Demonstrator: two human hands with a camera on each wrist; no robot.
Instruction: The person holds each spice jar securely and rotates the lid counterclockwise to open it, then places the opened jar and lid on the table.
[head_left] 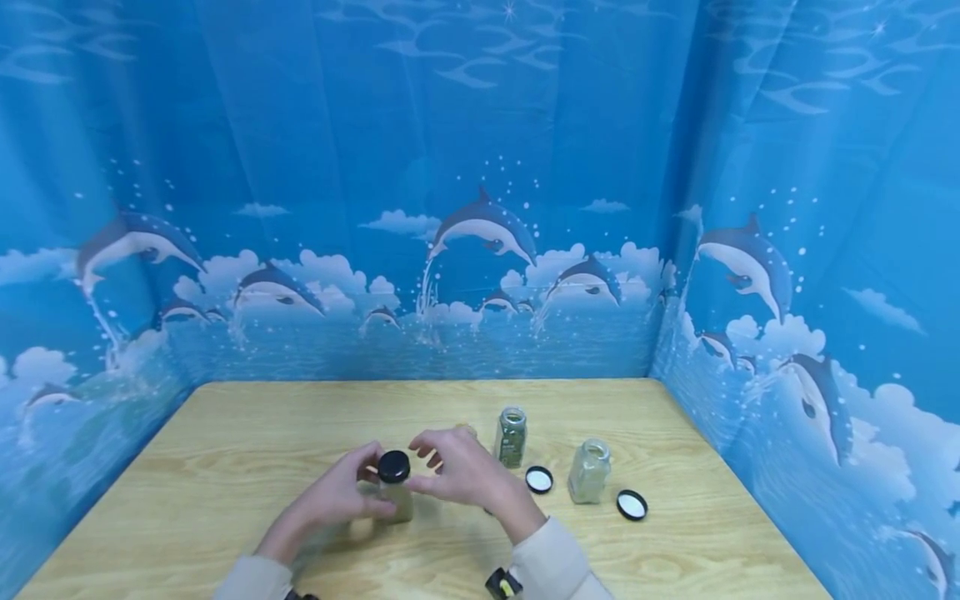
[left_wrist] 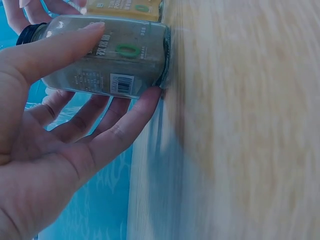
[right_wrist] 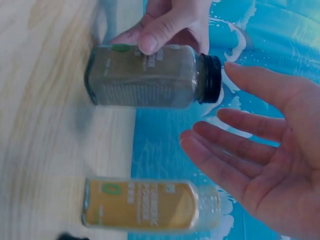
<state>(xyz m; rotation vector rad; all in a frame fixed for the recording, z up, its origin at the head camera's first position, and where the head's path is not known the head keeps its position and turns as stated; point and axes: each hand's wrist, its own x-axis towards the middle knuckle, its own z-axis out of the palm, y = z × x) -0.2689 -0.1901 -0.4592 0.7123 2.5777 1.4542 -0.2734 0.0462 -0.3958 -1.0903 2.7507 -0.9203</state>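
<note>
A clear square spice jar of brownish-grey powder (left_wrist: pixel 112 55) stands upright on the table, its black lid (head_left: pixel 393 467) on. My left hand (head_left: pixel 341 493) holds it by the sides, thumb on the label and fingers around the far side. Beside the lid is my right hand (right_wrist: pixel 270 145), fingers spread and loosely bent, with nothing in it. The thumb tip comes close to the lid; whether they touch I cannot tell. An uncapped jar of yellow turmeric powder (right_wrist: pixel 145 204) stands close by, mostly hidden behind the right hand in the head view.
Right of my hands stand an uncapped jar of green herbs (head_left: pixel 511 440) and an uncapped jar of pale powder (head_left: pixel 589 473). Two black lids, one (head_left: pixel 538 480) between those jars and another (head_left: pixel 632 505) farther right, lie white side up. A dolphin-print curtain (head_left: pixel 480 167) surrounds the wooden table (head_left: pixel 300 408).
</note>
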